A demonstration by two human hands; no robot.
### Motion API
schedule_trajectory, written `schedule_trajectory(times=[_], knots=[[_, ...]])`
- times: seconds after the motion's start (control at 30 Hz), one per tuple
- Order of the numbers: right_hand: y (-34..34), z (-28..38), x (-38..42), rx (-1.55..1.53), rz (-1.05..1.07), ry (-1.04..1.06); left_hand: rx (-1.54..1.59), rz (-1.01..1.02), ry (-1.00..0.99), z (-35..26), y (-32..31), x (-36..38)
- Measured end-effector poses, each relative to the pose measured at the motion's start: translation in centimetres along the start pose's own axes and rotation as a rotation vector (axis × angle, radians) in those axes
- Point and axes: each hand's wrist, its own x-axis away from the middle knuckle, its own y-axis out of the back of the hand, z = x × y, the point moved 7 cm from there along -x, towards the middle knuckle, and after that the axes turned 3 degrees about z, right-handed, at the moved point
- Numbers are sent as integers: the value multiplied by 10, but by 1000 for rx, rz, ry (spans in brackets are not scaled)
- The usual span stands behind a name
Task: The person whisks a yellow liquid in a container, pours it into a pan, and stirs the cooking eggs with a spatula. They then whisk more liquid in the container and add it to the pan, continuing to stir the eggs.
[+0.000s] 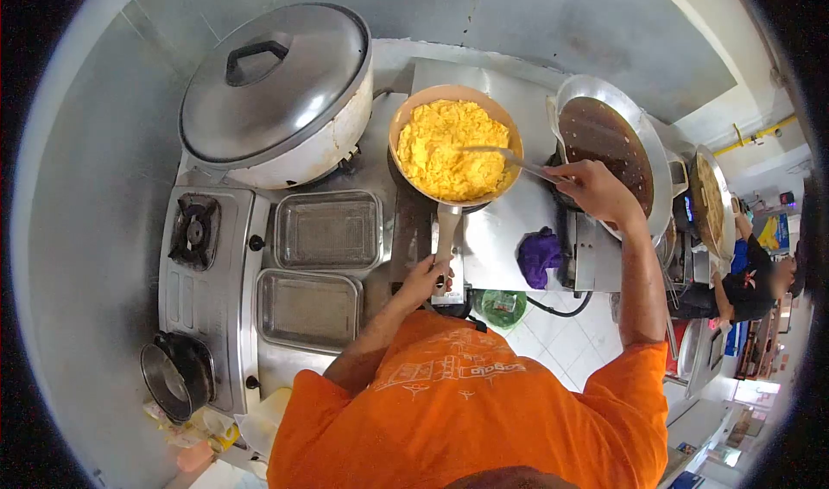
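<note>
Round pan point(452, 149), fluffy yellow eggs point(449, 148); hands grip handle, metal spoon point(509, 156).

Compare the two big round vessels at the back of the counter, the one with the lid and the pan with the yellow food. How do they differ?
The lidded pot is closed by a metal lid with a black handle, so its contents are hidden; the pan is open and full of yellow scrambled food. The pot is wider than the pan. No hand touches the pot, while the left hand grips the pan's handle and the right hand holds a utensil in it. Both are round.
</note>
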Motion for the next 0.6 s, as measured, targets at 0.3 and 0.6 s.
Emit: schedule_trajectory(times=[0.3, 0.6], knots=[[-99, -33, -46, -569, -243, -151, -50, 14, -31, -4, -1, -1], [-141, -18, -71, -830, -194, -292, 57, 72, -31, -1, 1, -2]])
